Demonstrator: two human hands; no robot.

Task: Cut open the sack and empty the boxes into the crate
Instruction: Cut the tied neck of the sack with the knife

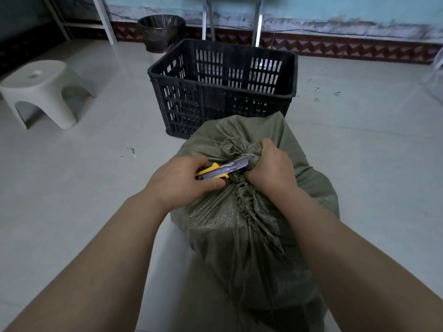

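Right hand (269, 167) grip tight round sack's (251, 224) tied neck | left hand (178, 180) closed on yellow knife (223, 169), blade at the knot | sack on floor (84, 176), just in front of black crate (223, 87)

Pale tiled floor (359, 152), peeling blue wall (335, 10), 1 white stool (40, 89), lined bin (161, 32), metal legs (257, 22)

White plastic stool (39, 89) stands on the tiled floor (96, 188) at left. Bin (161, 32) with dark liner stands by the wall (335, 10), near metal legs (257, 20).
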